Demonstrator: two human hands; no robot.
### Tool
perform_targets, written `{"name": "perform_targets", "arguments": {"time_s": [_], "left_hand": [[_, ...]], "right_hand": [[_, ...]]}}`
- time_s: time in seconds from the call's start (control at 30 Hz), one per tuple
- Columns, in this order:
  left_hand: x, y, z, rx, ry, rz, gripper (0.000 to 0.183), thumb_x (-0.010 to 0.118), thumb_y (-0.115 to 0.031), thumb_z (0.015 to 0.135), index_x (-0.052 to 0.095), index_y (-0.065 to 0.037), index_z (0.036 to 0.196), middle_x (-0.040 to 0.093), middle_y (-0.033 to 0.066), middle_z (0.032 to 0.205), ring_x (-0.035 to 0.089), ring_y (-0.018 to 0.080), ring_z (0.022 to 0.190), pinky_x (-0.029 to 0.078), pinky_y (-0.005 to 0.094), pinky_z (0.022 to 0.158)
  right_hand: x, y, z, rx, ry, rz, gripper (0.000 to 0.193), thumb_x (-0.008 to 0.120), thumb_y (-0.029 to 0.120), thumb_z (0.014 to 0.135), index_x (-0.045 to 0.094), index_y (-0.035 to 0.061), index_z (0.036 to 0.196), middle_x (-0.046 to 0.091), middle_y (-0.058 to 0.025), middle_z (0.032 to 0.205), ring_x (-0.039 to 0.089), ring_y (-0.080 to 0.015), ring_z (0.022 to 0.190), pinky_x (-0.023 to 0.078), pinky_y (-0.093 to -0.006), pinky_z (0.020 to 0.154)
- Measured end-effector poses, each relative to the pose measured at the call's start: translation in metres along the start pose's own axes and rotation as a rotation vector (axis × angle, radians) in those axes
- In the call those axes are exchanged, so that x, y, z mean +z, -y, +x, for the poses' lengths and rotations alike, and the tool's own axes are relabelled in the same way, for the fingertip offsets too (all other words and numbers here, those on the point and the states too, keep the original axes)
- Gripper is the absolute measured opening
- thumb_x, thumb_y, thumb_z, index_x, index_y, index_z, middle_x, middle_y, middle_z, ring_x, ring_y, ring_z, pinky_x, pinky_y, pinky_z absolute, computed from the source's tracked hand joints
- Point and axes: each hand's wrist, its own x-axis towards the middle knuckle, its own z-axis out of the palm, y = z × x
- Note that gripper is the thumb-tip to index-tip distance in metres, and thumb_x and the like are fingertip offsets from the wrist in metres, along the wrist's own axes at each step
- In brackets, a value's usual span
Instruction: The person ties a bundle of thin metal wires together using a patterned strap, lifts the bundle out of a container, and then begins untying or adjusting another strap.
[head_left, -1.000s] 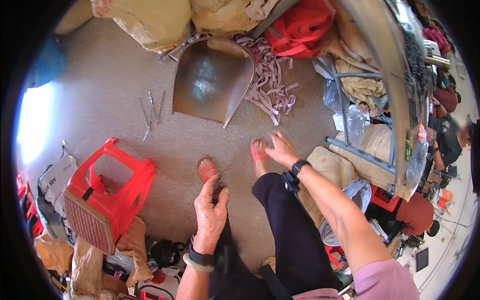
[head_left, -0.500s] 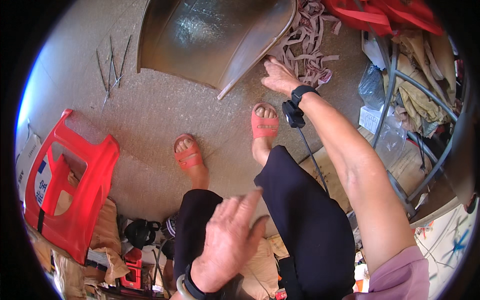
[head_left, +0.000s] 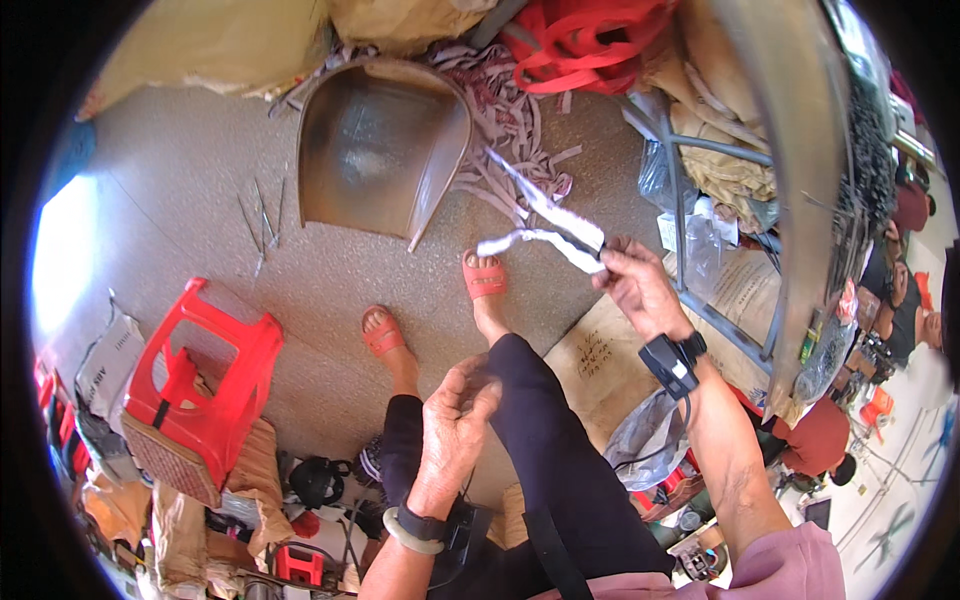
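My right hand is raised to the right of my knees, its fingers closed on a pale cloth strip. The strip is doubled, with two ends hanging out toward the far left. My left hand is above my lap with its fingers curled in toward the thumb; whether anything is inside cannot be seen. On the floor ahead lies a tangled pile of similar cloth strips. Against that pile rests a brown, curved, scoop-shaped sheet.
A red plastic stool lies tipped at the left. Thin metal rods lie on the floor beyond it. A grey metal frame and bundled sacks stand at the right, by flat cardboard. Other people sit at the far right.
My right hand has risen from beside the pile, back toward me, with a cloth strip in it. My left hand's spread fingers have curled in. The view has shifted, showing more of the far floor.
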Motion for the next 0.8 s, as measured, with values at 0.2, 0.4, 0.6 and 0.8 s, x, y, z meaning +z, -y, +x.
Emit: {"name": "perform_targets", "arguments": {"time_s": [0.2, 0.4, 0.6, 0.8], "left_hand": [[0.052, -0.032, -0.015, -0.147, 0.083, -0.283, 0.039, 0.059, -0.023, 0.098, 0.054, 0.006, 0.125, 0.068, 0.0159, 0.107, 0.067, 0.0222, 0.093, 0.053, 0.0327, 0.082], [0.093, -0.036, -0.004, -0.402, 0.134, -0.477, 0.042, 0.061, -0.036, 0.097, 0.056, 0.002, 0.117, 0.065, 0.0138, 0.1, 0.064, 0.0232, 0.091, 0.052, 0.0351, 0.08], [0.086, -0.074, 0.015, -0.28, -0.013, -0.732, 0.026, 0.061, -0.019, 0.094, 0.058, 0.0, 0.111, 0.055, 0.0059, 0.073, 0.059, 0.0245, 0.074, 0.052, 0.0422, 0.074], [0.027, -0.092, 0.014, -0.009, 0.167, -0.827, 0.035, 0.062, -0.025, 0.095, 0.058, -0.002, 0.121, 0.041, 0.0, 0.069, 0.045, 0.0163, 0.068, 0.044, 0.0391, 0.075]], "right_hand": [[0.026, 0.038, -0.09, 0.174, -0.015, -0.055, 0.026, 0.069, 0.012, 0.089, 0.066, 0.0018, 0.113, 0.067, -0.0027, 0.095, 0.059, -0.0098, 0.074, 0.049, -0.0237, 0.065], [0.038, 0.056, -0.162, 0.325, 0.531, -0.494, 0.016, 0.068, 0.013, 0.089, 0.073, 0.0034, 0.101, 0.069, 0.0003, 0.084, 0.061, -0.0072, 0.077, 0.048, -0.0239, 0.072], [-0.029, 0.006, -0.192, 0.194, 0.422, -1.145, 0.021, 0.064, 0.026, 0.085, 0.075, 0.0133, 0.098, 0.072, -0.0109, 0.086, 0.07, -0.0284, 0.08, 0.054, -0.0389, 0.072], [-0.168, -0.073, -0.162, 0.232, -0.195, -1.414, 0.025, 0.062, 0.031, 0.08, 0.076, 0.0142, 0.093, 0.072, -0.0134, 0.087, 0.069, -0.0338, 0.086, 0.054, -0.0439, 0.076]]}}
